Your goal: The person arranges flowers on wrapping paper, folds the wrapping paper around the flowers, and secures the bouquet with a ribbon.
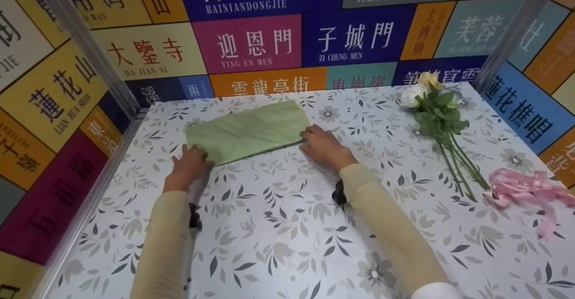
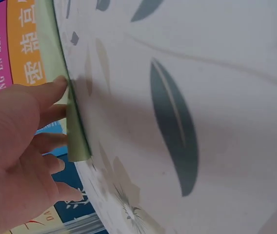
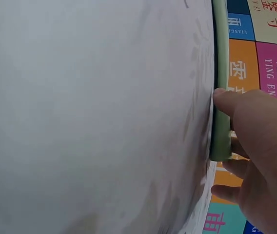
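Note:
A folded light green sheet (image 1: 247,130), slightly wrinkled, lies towards the back of the table; whether it is paper or cloth I cannot tell. At its near left corner my left hand (image 1: 187,169) pinches the edge between thumb and fingers. My right hand (image 1: 327,147) holds the near right corner the same way. In the left wrist view, the thumb lies on the near edge of the sheet (image 2: 77,141) with other fingers spread beside it. The right wrist view has the thumb against the folded edge of the sheet (image 3: 221,139), other fingertips partly hidden behind it.
Several artificial-looking flowers (image 1: 433,97) with green stems lie at the right of the table. A loose pink ribbon (image 1: 516,186) is heaped below the stem ends. A patterned white cloth (image 1: 278,245) covers the table, and sign-printed walls (image 1: 256,43) stand behind and at both sides.

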`<act>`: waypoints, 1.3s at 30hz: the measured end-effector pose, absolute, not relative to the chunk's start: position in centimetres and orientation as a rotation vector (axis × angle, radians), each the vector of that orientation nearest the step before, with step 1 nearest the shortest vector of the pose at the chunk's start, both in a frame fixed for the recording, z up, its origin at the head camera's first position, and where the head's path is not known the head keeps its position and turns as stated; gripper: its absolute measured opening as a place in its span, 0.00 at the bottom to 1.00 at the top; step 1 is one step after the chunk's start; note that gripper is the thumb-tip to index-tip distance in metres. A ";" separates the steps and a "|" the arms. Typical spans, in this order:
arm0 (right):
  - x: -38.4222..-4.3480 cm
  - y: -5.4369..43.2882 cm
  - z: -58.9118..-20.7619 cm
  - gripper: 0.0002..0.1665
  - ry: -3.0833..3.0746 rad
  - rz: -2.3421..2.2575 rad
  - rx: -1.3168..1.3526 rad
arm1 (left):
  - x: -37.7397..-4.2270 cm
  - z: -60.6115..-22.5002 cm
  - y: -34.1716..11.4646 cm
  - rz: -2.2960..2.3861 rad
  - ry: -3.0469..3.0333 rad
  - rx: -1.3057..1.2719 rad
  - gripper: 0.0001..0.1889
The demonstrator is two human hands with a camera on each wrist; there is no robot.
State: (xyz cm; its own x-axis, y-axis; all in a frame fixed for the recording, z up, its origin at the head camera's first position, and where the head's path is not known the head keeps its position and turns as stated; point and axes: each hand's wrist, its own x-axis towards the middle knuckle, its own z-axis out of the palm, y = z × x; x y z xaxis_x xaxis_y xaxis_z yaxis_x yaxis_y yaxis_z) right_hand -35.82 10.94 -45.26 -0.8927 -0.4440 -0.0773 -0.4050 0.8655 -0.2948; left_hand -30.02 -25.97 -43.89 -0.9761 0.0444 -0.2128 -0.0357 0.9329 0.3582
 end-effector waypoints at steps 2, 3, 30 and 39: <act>-35.8 11.1 -45.3 0.29 2.931 -0.415 -0.683 | -30.0 -43.7 -26.0 0.575 2.870 0.035 0.23; -35.8 11.2 -45.2 0.28 2.956 -0.415 -0.691 | -30.0 -43.5 -26.0 0.588 2.867 0.052 0.23; -35.1 15.5 -43.6 0.19 2.912 -0.460 -0.705 | -28.3 -43.1 -25.0 0.670 2.896 0.047 0.29; -34.8 16.3 -42.8 0.16 2.905 -0.378 -0.714 | -27.6 -43.4 -22.6 0.761 2.821 0.122 0.32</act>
State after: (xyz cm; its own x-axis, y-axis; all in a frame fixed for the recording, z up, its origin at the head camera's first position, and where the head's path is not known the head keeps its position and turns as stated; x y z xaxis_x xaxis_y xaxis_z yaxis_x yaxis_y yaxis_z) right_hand -34.82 16.34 -42.80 -0.8805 -0.4700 -0.0622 -0.4384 0.8570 -0.2707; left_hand -27.62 -22.56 -43.35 -0.9730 0.1359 -0.1865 0.0238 0.8628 0.5049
